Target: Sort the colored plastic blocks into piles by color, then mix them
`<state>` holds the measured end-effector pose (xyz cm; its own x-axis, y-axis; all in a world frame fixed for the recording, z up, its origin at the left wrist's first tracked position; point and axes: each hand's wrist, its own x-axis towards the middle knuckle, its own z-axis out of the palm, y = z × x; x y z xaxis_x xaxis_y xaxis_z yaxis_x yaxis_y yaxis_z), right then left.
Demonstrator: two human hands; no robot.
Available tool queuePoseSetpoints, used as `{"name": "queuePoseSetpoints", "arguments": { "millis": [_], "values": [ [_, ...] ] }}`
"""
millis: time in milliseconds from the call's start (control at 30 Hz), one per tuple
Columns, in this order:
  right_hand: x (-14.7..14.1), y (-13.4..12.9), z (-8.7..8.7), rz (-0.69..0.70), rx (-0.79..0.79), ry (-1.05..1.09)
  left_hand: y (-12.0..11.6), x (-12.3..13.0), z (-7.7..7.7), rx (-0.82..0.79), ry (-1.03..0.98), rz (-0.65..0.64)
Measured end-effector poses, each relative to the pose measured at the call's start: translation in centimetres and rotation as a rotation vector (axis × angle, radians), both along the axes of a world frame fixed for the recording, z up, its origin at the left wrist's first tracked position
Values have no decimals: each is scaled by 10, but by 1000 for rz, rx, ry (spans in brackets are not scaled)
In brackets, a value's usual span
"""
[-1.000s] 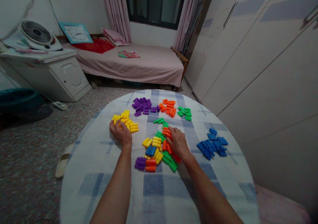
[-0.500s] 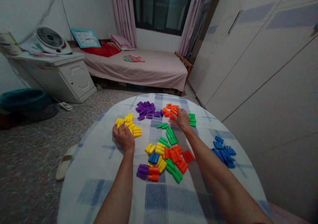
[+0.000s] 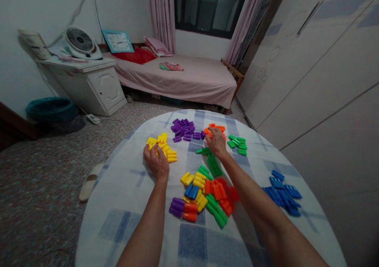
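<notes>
My left hand (image 3: 156, 159) rests on the near left side of the yellow blocks (image 3: 162, 144), fingers spread and touching them. My right hand (image 3: 216, 141) reaches over the orange blocks (image 3: 219, 128), its fingers bent down among them; whether it grips one is hidden. Purple blocks (image 3: 182, 129) lie between the two hands, farther back. Green blocks (image 3: 237, 144) are just right of my right hand. Nearer to me spreads a mixed group with a blue block (image 3: 192, 192), red blocks (image 3: 216, 189), a purple block (image 3: 177, 207) and a green block (image 3: 217, 211).
Blue blocks (image 3: 284, 196) lie on the right of the round table with its checked cloth (image 3: 118, 188). Beyond stand a bed (image 3: 189, 75), a white cabinet (image 3: 108, 89) with a fan (image 3: 79, 42), and a teal bin (image 3: 51, 109). A wardrobe (image 3: 310, 70) is at the right.
The view has turned left, shifting everything rightward in the picture. My right hand has moved slightly left over the orange blocks, showing more of the green ones. My left hand stays at the yellow blocks.
</notes>
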<state>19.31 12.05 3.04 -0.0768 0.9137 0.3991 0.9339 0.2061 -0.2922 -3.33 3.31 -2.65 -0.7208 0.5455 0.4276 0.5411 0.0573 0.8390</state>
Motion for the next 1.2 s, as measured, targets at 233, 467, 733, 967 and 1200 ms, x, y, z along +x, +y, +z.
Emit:
{"name": "queuePoseSetpoints", "arguments": {
  "millis": [233, 467, 733, 967, 1200],
  "values": [
    [-41, 2, -14, 27, -212, 110, -1, 1, 2, -2, -2, -10],
    [-54, 9, -1, 188, -296, 249, 0, 1, 1, -8, -6, -1],
    [41, -88, 34, 347, -323, 477, 2, 1, 0, -16, -24, 14],
    [74, -180, 20, 369, -518, 109, 3, 0, -1, -13, -18, -2],
    [48, -183, 6, 264, -492, -17, 4, 0, -2, -8, -7, -16]
  ]
}}
